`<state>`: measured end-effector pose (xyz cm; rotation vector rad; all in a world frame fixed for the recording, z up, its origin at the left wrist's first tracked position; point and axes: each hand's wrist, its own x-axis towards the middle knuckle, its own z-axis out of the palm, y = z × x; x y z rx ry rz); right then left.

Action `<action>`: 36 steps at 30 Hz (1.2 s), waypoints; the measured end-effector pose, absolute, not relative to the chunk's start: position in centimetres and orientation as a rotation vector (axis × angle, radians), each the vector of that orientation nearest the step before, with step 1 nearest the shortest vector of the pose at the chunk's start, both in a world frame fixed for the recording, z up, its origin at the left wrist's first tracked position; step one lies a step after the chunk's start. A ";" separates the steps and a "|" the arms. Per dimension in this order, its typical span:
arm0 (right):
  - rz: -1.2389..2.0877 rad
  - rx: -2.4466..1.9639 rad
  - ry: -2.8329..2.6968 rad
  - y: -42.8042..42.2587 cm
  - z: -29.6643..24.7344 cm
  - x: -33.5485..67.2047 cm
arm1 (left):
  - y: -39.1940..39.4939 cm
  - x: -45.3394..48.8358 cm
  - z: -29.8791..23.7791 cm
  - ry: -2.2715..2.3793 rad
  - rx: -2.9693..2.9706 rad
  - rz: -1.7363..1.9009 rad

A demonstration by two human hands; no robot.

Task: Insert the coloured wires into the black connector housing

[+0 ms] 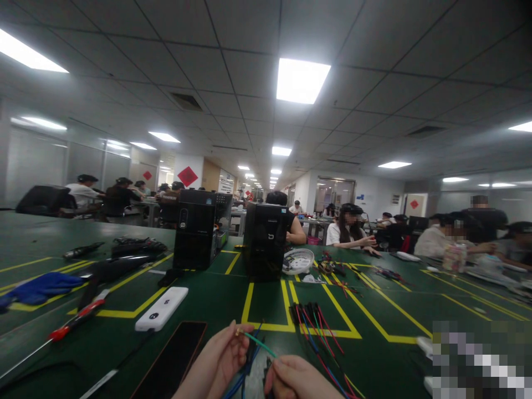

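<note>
The green wire [261, 344] is held over the counter [220, 302] — its long axis slants down from the left hand [224, 354], whose fingers pinch its tip, to the right hand [297, 377], whose fingers pinch it also — neither nearer.

Single head-worn view from close above the green table [216, 302], forward-facing

A green table [199, 302] marked with yellow tape [286, 305] bears two black computer towers, the left [193, 233] and the right [266, 244], with a white plastic basket [298, 260] just beside the latter. Nearer lie colored wires [318, 332], a dark smartphone [174, 360], and a white power bank [162, 309]; leftward, a red-handled screwdriver [78, 320] and a blue glove [41, 289].
</note>
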<state>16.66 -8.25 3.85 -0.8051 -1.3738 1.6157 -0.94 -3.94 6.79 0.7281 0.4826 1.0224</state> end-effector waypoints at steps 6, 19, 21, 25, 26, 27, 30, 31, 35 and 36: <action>1.478 -0.763 -1.025 -8.1 4.1 17.0 | -2.9 -1.4 6.5 0.530 0.739 1.155; 0.837 -0.967 -1.064 -9.6 7.1 17.3 | -2.2 0.1 3.0 0.652 1.001 0.907; 0.717 -1.046 -1.158 -10.2 7.5 17.0 | -2.0 0.4 2.4 0.658 1.048 0.819; 0.343 -1.118 -1.394 -11.3 8.0 16.3 | -1.8 0.9 1.3 0.667 1.155 0.708; 0.247 -1.120 -1.474 -11.4 8.1 16.3 | -1.8 0.9 1.1 0.667 1.189 0.693; 0.164 -1.122 -1.556 -11.5 8.1 16.3 | -1.8 0.9 0.9 0.663 1.226 0.681; -0.038 -1.150 -1.700 -11.6 8.0 16.5 | -1.9 1.0 0.6 0.660 1.333 0.664; -0.081 -1.170 -1.714 -11.5 7.9 16.6 | -1.9 1.0 0.6 0.663 1.369 0.662; -0.144 -1.249 -1.718 -11.3 7.7 16.6 | -2.0 1.0 0.7 0.683 1.452 0.650; -0.152 -1.263 -1.713 -11.2 7.6 16.6 | -2.0 0.9 0.7 0.689 1.446 0.644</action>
